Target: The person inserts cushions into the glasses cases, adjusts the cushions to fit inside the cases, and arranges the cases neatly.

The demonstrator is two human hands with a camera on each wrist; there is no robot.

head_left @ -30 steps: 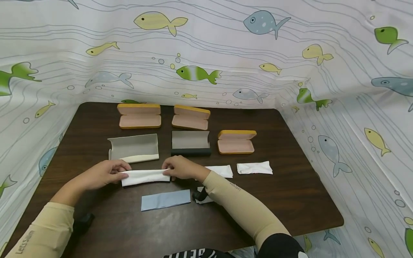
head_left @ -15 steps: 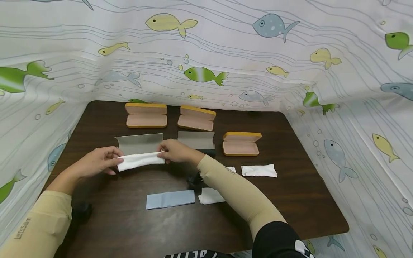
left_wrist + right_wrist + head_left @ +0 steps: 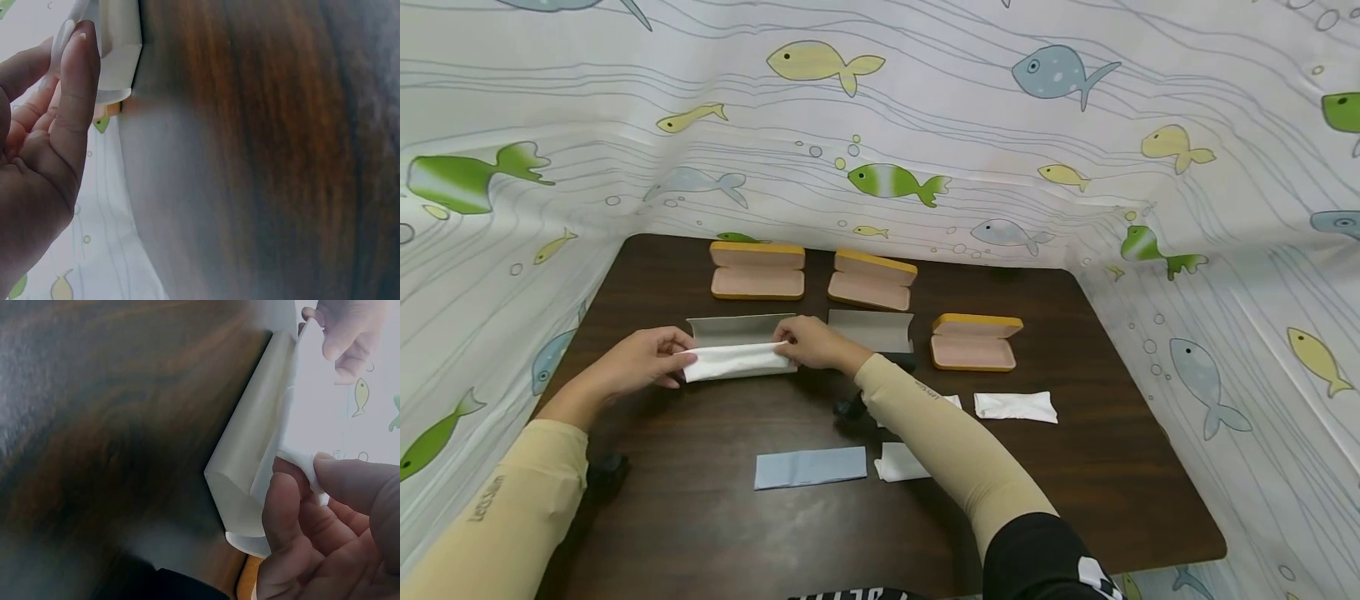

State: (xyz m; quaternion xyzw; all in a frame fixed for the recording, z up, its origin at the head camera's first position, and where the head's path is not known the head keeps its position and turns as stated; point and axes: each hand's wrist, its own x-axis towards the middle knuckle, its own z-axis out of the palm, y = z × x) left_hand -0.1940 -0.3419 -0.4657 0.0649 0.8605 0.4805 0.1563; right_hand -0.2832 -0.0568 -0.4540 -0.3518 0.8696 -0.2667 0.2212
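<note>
"White cloth [image 3: 737, 360], folded into a long strip: where is it?"

"Above the left part of the desk [image 3: 700, 533], between both hands. Take the near side first, though: a folded blue cloth [image 3: 810, 468] lies flat, with a near white piece [image 3: 899, 462] just right of it, partly covered by the right sleeve [image 3: 955, 443]."

"And beyond those?"

"A second white piece [image 3: 954, 401], mostly hidden behind that sleeve, then a third white piece [image 3: 1015, 407], in full view on the right."

"What about the fingers?"

"The left hand [image 3: 643, 360] pinches the strip's left end between thumb and fingers; the right hand [image 3: 820, 343] has thumb and fingers clamped on the right end."

"Is the strip inside the cream case [image 3: 737, 330]?"

"It's held across the open case's near side. I can't tell whether they touch."

"Right of that?"

"An open dark case [image 3: 871, 332], then an open yellow case [image 3: 973, 343]."

"Farthest?"

"A left yellow case [image 3: 757, 273] and a middle yellow case [image 3: 871, 282], both open, before a fish-print sheet [image 3: 955, 125]."
</note>
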